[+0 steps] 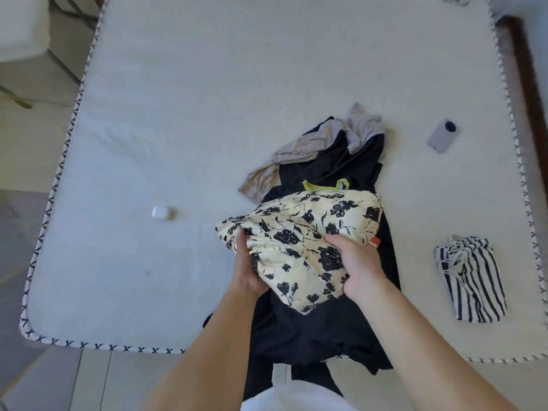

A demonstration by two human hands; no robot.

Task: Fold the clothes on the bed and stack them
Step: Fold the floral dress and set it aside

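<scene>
Writing cannot be read anywhere; only a small red tag (375, 241) shows at the edge of the cream floral garment (299, 232), too small to make out. Left hand (247, 271) and right hand (360, 269) are each clamped on that garment's near edge, holding it bunched between them above a black garment (320, 327) spread on the bed (178, 114). Beyond lie a beige striped garment (296, 149), and well to the right a folded black-and-white striped piece (471, 280).
</scene>
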